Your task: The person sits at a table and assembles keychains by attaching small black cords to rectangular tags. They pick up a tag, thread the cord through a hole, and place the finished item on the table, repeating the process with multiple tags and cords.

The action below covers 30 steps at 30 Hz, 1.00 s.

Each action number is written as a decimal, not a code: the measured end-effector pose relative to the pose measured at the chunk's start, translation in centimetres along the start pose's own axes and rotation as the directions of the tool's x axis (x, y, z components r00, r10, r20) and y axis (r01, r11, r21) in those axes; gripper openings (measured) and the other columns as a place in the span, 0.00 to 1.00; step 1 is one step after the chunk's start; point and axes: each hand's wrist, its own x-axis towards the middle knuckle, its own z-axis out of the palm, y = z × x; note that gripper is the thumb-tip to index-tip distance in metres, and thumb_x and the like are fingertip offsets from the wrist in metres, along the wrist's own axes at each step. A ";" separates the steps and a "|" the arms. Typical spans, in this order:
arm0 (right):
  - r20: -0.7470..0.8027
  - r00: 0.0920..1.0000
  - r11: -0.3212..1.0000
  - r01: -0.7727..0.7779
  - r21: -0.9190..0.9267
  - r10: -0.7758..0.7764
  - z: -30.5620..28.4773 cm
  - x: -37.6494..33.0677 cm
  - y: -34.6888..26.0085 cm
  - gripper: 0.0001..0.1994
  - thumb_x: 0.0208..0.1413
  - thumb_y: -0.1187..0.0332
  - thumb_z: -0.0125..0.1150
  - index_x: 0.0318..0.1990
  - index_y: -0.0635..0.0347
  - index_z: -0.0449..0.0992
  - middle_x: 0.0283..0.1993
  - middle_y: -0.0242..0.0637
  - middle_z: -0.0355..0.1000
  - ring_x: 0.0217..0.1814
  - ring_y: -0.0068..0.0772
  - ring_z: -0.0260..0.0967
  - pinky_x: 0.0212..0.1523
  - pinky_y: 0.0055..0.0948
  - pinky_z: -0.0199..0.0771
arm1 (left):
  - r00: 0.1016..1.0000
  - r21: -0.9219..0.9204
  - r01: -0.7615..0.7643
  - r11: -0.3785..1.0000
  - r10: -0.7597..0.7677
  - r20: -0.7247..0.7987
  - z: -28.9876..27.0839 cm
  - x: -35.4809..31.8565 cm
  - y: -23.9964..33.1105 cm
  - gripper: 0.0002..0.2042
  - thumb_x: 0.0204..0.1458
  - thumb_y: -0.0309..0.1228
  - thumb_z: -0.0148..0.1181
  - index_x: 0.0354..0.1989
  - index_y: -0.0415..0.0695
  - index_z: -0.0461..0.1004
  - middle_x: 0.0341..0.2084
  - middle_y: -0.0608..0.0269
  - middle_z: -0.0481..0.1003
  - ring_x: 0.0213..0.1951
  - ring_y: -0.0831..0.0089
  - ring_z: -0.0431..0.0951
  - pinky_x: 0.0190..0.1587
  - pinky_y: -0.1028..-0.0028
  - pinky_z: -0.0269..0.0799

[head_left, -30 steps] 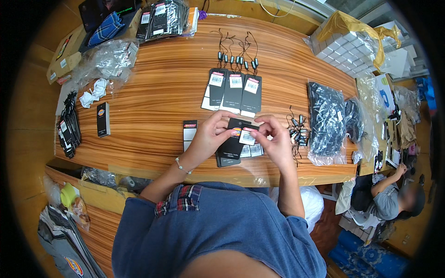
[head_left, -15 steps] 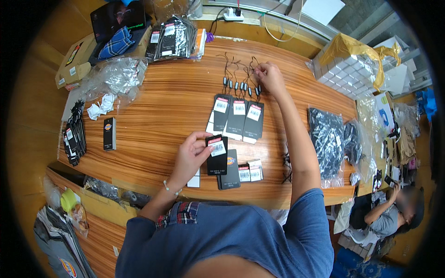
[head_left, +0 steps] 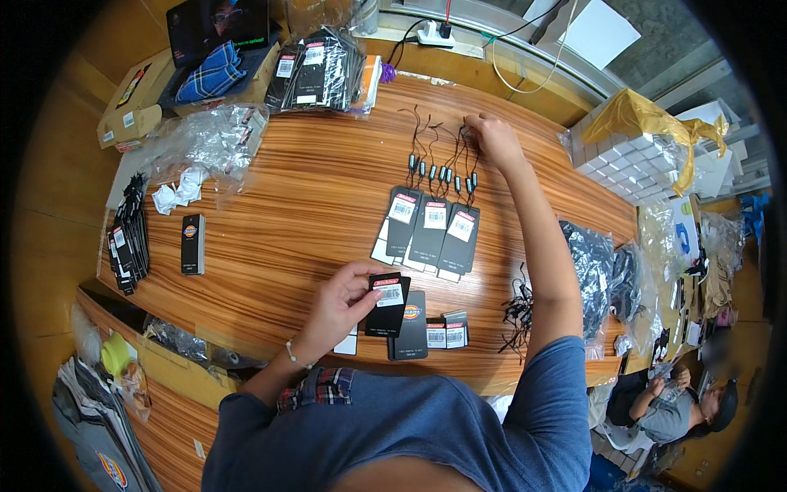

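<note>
Reaching far across the bench (head_left: pixel 311 197) now: right hand (head_left: pixel 490 135), a second ago at the tag (head_left: pixel 388 305) beside the left hand (head_left: pixel 340 302), fingers pinching a cord (head_left: pixel 461 156) above the tag row (head_left: pixel 432 234). Holding the tag near the bench's front edge, left fingers closed on it. Presumably fetching a cord for stringing.

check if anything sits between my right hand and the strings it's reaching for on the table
Nothing visible does. The right hand is already at the top ends of the black tag strings, fingers touching them. The black hang tags lie nearer you, out of the path. The left hand holds another tag.
</note>
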 end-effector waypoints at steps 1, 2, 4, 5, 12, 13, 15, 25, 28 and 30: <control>-0.003 1.000 1.000 0.029 -0.010 -0.029 0.0 0.0 0.1 0.11 0.46 0.76 0.50 0.38 0.56 0.72 0.38 0.46 0.68 0.39 0.49 0.69 0.36 0.42 0.70 | 1.000 0.001 0.010 1.000 -0.010 0.009 0.1 0.0 0.1 0.14 0.50 0.16 0.50 0.47 0.36 0.61 0.35 0.56 0.74 0.39 0.77 0.74 0.41 0.80 0.69; -0.045 0.999 1.000 0.015 0.002 -0.014 0.0 -0.1 0.1 0.11 0.46 0.77 0.50 0.38 0.56 0.72 0.38 0.46 0.68 0.39 0.49 0.69 0.36 0.42 0.70 | 1.000 -0.002 0.014 1.000 -0.014 0.012 0.2 0.0 0.1 0.15 0.50 0.16 0.50 0.47 0.36 0.61 0.35 0.56 0.74 0.40 0.77 0.74 0.42 0.80 0.69; -0.124 0.992 0.999 -0.021 0.025 0.024 0.0 -0.8 0.3 0.11 0.47 0.77 0.49 0.40 0.56 0.71 0.37 0.44 0.68 0.40 0.48 0.68 0.36 0.41 0.70 | 0.999 -0.012 0.026 1.000 -0.025 0.026 0.2 -0.1 -0.2 0.15 0.50 0.16 0.50 0.47 0.35 0.61 0.36 0.56 0.74 0.40 0.77 0.73 0.43 0.80 0.69; -0.186 0.981 0.997 -0.036 0.073 0.049 -0.3 -1.2 -0.3 0.12 0.48 0.77 0.49 0.40 0.56 0.71 0.37 0.44 0.68 0.40 0.49 0.68 0.36 0.41 0.70 | 1.000 0.019 0.030 0.999 -0.030 -0.003 0.2 -0.3 -0.4 0.15 0.50 0.16 0.50 0.47 0.35 0.61 0.36 0.56 0.74 0.41 0.77 0.73 0.43 0.79 0.69; -0.225 0.945 0.843 -0.087 0.530 0.238 -6.7 -12.7 -7.5 0.08 0.48 0.74 0.53 0.37 0.60 0.72 0.38 0.42 0.70 0.38 0.44 0.69 0.39 0.35 0.69 | 0.996 0.043 -0.031 0.999 0.035 -0.077 -0.2 -0.7 -0.6 0.15 0.51 0.17 0.51 0.47 0.36 0.62 0.34 0.59 0.74 0.37 0.79 0.73 0.39 0.82 0.67; -0.145 0.974 0.834 -0.068 0.547 0.174 -7.0 -15.2 -9.1 0.05 0.48 0.74 0.54 0.34 0.62 0.73 0.37 0.42 0.71 0.37 0.41 0.69 0.40 0.33 0.68 | 0.997 0.046 -0.026 0.999 0.029 -0.075 -0.6 -0.8 -0.8 0.15 0.50 0.17 0.51 0.47 0.36 0.62 0.34 0.59 0.74 0.37 0.78 0.73 0.40 0.82 0.67; 0.000 0.999 0.829 0.041 0.558 -0.049 -7.7 -19.1 -12.4 0.04 0.44 0.73 0.58 0.30 0.61 0.74 0.30 0.38 0.69 0.37 0.40 0.66 0.40 0.34 0.67 | 0.996 0.036 -0.003 0.999 0.006 -0.085 -0.8 -1.1 -1.1 0.15 0.50 0.17 0.51 0.47 0.37 0.62 0.34 0.59 0.74 0.38 0.78 0.73 0.40 0.82 0.67; 0.135 0.990 0.903 -0.083 0.422 0.028 -6.4 -24.2 -18.5 0.11 0.35 0.70 0.66 0.28 0.60 0.73 0.34 0.37 0.62 0.40 0.39 0.59 0.42 0.34 0.63 | 0.999 0.015 -0.006 1.000 0.005 0.050 2.1 -1.9 -0.9 0.15 0.50 0.16 0.52 0.47 0.37 0.62 0.35 0.56 0.74 0.39 0.77 0.73 0.42 0.81 0.68; 0.157 0.986 0.854 -0.128 0.504 0.055 -6.1 -24.3 -17.9 0.09 0.35 0.71 0.66 0.27 0.60 0.73 0.33 0.37 0.61 0.41 0.39 0.60 0.43 0.34 0.63 | 0.998 0.025 0.026 0.999 -0.028 0.054 2.2 -2.6 -1.2 0.15 0.49 0.16 0.52 0.47 0.37 0.62 0.34 0.56 0.74 0.39 0.77 0.74 0.41 0.81 0.69; 0.207 0.971 0.744 -0.224 0.629 0.117 -5.9 -24.5 -17.4 0.08 0.37 0.72 0.66 0.26 0.60 0.72 0.33 0.38 0.61 0.40 0.39 0.60 0.42 0.34 0.63 | 0.999 0.048 0.029 0.998 -0.031 0.043 2.1 -3.0 -1.3 0.15 0.49 0.16 0.52 0.47 0.37 0.62 0.34 0.56 0.74 0.39 0.77 0.74 0.41 0.81 0.69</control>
